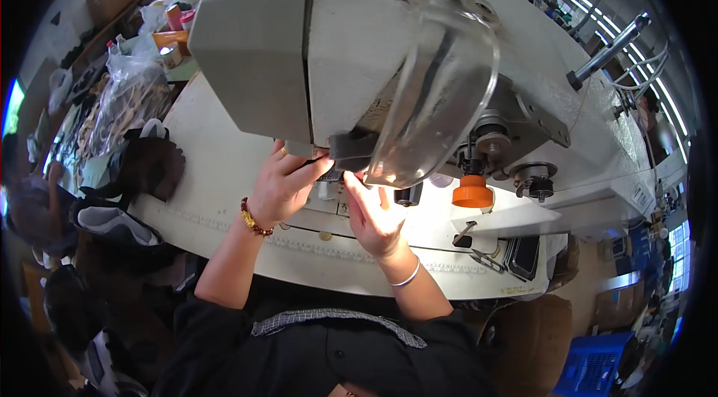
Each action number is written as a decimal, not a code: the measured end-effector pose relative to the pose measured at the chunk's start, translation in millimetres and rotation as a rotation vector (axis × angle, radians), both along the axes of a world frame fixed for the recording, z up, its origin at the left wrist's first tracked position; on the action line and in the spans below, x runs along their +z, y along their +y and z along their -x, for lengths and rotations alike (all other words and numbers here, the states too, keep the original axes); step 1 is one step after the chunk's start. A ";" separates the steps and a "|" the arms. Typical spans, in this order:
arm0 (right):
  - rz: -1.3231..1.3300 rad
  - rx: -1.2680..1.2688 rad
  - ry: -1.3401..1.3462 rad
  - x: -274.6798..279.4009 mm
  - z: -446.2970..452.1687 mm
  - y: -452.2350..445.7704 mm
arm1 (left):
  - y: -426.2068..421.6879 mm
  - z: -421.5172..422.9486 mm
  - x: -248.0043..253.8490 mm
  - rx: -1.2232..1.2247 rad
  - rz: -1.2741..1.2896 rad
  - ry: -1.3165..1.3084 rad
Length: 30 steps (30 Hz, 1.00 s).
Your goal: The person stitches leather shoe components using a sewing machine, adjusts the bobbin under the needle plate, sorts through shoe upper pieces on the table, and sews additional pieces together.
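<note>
Working beneath the machine head (pixel 351 53), left hand (pixel 278 191) and right hand (pixel 376 223) were held slightly apart.
Work was judged unfinished; whether anything was gripped could not be told.

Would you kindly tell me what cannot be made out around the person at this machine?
All in the head view:
- What lies between the left hand and right hand: mostly hidden by the hands and machine head.
- Markings on the ruler strip: too small to read.
- The black shirt: cut off by the bottom edge.
</note>
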State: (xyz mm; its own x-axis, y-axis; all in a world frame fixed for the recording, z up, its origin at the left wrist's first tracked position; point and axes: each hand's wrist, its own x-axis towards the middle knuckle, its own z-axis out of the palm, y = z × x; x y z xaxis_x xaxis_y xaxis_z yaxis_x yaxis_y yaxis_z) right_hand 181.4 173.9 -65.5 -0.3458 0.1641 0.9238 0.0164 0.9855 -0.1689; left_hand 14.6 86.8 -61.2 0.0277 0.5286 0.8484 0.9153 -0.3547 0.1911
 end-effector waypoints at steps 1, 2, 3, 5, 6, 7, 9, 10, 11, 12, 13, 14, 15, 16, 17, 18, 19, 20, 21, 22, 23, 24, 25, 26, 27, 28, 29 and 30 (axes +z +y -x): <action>0.011 -0.012 -0.011 0.3 -1.3 -2.1 | 1.5 1.5 -0.2 -0.011 -0.013 -0.002; 0.020 -0.025 -0.022 1.0 -3.3 -4.1 | 2.2 1.8 -0.4 -0.023 -0.027 -0.004; 0.039 -0.021 -0.052 3.6 -7.5 -8.1 | 1.9 1.0 1.0 -0.013 -0.040 0.001; 0.084 -0.018 -0.111 5.6 -20.5 -21.5 | -0.1 -2.6 6.1 0.006 -0.061 0.013; 0.165 0.031 -0.130 -0.5 -22.8 -25.5 | -0.5 -4.2 9.3 0.028 -0.066 0.018; 0.195 0.052 -0.142 -4.5 -20.6 -26.6 | -0.8 -5.9 12.5 0.051 -0.070 0.023; 0.255 0.094 -0.166 -12.9 -15.7 -29.5 | -2.2 -7.7 13.1 0.082 -0.054 0.030; 0.360 0.141 -0.256 -17.4 -14.2 -31.2 | -3.2 -8.2 12.5 0.090 -0.035 0.034; 0.414 0.180 -0.264 -19.9 -10.2 -32.4 | -4.1 -8.4 12.3 0.096 -0.017 0.040; 0.469 0.217 -0.269 -22.2 -5.3 -34.3 | -5.5 -9.4 11.1 0.125 -0.009 0.047; 0.527 0.254 -0.274 -25.6 -2.0 -36.3 | -7.3 -12.1 8.7 0.153 0.002 0.052; 0.644 0.342 -0.344 -30.5 -0.4 -37.7 | -9.2 -15.3 7.1 0.182 0.011 0.058; 0.639 0.359 -0.360 -30.5 1.5 -38.7 | -11.4 -19.7 8.2 0.221 0.021 0.065; 0.635 0.375 -0.375 -30.1 3.7 -39.1 | -13.9 -25.5 10.9 0.261 0.031 0.073; 0.630 0.392 -0.391 -29.8 6.4 -39.5 | -16.1 -30.1 12.9 0.300 0.041 0.080; 0.630 0.444 -0.366 -31.7 10.1 -39.8 | -17.6 -32.6 13.7 0.324 0.052 0.121; 0.656 0.488 -0.352 -33.4 12.3 -38.9 | -19.9 -35.4 15.8 0.336 0.089 0.118; 0.681 0.532 -0.339 -35.4 13.7 -38.1 | -22.9 -38.8 19.0 0.348 0.126 0.113; 0.706 0.576 -0.327 -38.2 14.2 -37.4 | -26.0 -42.6 21.9 0.361 0.163 0.107; 0.736 0.568 -0.378 -43.1 13.5 -36.2 | -28.9 -46.7 24.8 0.367 0.177 0.105; 0.765 0.559 -0.427 -49.2 12.2 -35.0 | -31.6 -50.5 27.9 0.373 0.192 0.104; 0.795 0.551 -0.476 -51.6 11.4 -35.2 | -33.6 -52.6 30.0 0.378 0.206 0.104; 0.814 0.557 -0.420 -53.1 11.9 -37.0 | -35.4 -53.1 30.5 0.375 0.210 0.110; 0.835 0.563 -0.366 -54.0 13.3 -39.7 | -37.0 -52.9 30.6 0.373 0.215 0.115; 0.854 0.570 -0.312 -52.8 14.4 -42.4 | -38.7 -53.1 30.7 0.372 0.219 0.119; 0.842 0.565 -0.254 -50.1 13.6 -45.4 | -40.1 -54.0 30.9 0.376 0.221 0.125; 0.830 0.561 -0.197 -45.9 11.7 -49.5 | -41.1 -55.4 31.0 0.381 0.224 0.130; 0.817 0.556 -0.142 -41.0 9.8 -53.6 | -41.8 -56.1 31.6 0.386 0.226 0.135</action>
